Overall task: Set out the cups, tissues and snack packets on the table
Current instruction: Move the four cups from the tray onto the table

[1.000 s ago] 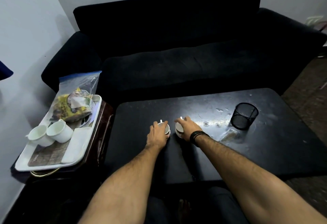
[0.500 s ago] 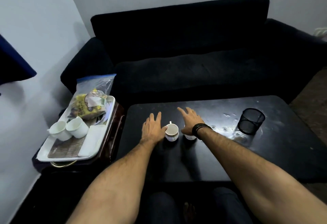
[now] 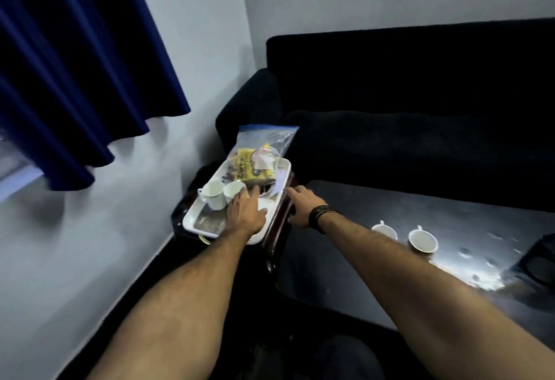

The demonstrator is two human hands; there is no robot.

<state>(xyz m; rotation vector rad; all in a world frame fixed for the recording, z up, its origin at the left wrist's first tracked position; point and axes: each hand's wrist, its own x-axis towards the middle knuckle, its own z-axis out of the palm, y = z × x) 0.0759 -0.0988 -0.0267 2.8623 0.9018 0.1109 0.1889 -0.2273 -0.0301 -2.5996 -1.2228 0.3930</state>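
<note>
White tray (image 3: 192,217) sits on a small dark side stand (image 3: 279,223) just off the left edge of the black table (image 3: 360,259), with two white cups (image 3: 223,193) side by side on it and a clear zip bag of snack packets (image 3: 255,160) at its far end. Left hand (image 3: 244,211) is flat over the tray, fingers spread, right by the nearer cup, not gripping anything. Right hand (image 3: 303,204) hangs loose and empty above the stand's right edge. Two more cups (image 3: 422,240) stand on the table near its front-left part, one half hidden behind the right forearm. Can't spot tissues for sure.
</note>
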